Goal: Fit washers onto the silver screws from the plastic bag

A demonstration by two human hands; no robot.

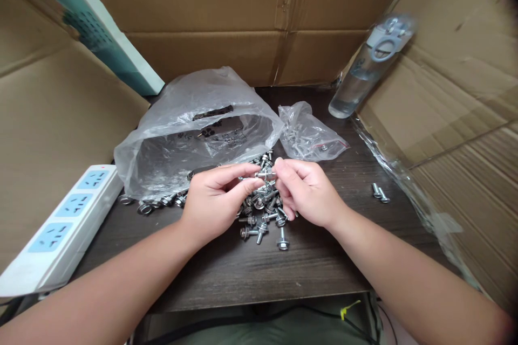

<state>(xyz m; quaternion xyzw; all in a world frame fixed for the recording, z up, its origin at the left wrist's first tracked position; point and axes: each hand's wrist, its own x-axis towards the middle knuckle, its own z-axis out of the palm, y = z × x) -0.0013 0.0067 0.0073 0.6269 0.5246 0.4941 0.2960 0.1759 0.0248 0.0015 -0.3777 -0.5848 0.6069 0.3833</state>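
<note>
Over a pile of silver flange bolts point(262, 202), my two hands meet around one bolt point(265, 174). The thumb and index finger of my left hand point(214, 194) pinch it from the left. From the right, my right hand point(305, 188) grips the bolt's other end between thumb and fingers; whether a separate nut or washer sits there is too small to tell. A large clear plastic bag point(190, 102) lies with its mouth facing me, right behind the pile. More bolts point(156, 203) spread out along the bag's front edge, to the left of my left hand.
A small zip bag point(309, 132) with small metal parts lies behind my right hand. Two loose bolts point(379, 193) rest at the right. A white power strip point(65, 226) stands left, a water bottle point(364, 73) back right. Cardboard walls point(210, 0) enclose the dark table point(226, 280).
</note>
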